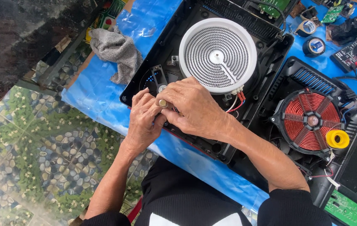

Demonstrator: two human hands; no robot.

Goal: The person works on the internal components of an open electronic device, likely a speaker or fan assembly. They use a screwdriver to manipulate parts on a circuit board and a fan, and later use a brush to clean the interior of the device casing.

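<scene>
Both hands meet over the near-left corner of the open black plastic cooker housing (270, 46), just beside its white round ceramic heating plate with the spiral coil (217, 54). The left hand (145, 119) and the right hand (195, 109) touch each other, and between them they pinch a small brass-coloured cylindrical part (162, 103). Only its round end shows, facing up toward the camera, so its long axis seems to run down into the hands; I cannot tell its length or what it joins. The fingers of both hands are curled narrow and close around it. The part lies at the fingertips of both hands, with the left thumb beside it.

The right hand covers the housing edge under it, and the red and white wires (238, 102) disappear behind it. To the right lies a second unit with a red copper coil (311, 121), partly cut off. A grey crumpled cloth (117, 52) rests on the blue plastic sheet (99, 96) covering the table.
</scene>
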